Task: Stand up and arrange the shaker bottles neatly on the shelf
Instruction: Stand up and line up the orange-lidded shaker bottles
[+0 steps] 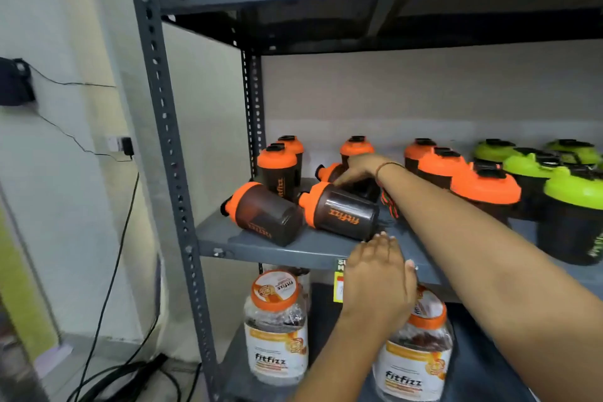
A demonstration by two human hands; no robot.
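Mid-frame on the grey shelf [261, 243], three orange-lidded dark shakers lie toppled: one [266, 217] left, one [341, 210] beside it, one [332, 172] behind. Others [277, 170] stand upright; green-lidded ones [572, 215] stand at right.

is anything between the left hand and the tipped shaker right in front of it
Nothing visible. The left hand sits at the shelf edge, fingertips just short of the base of the tipped shaker. The right hand reaches over it toward another fallen one behind.
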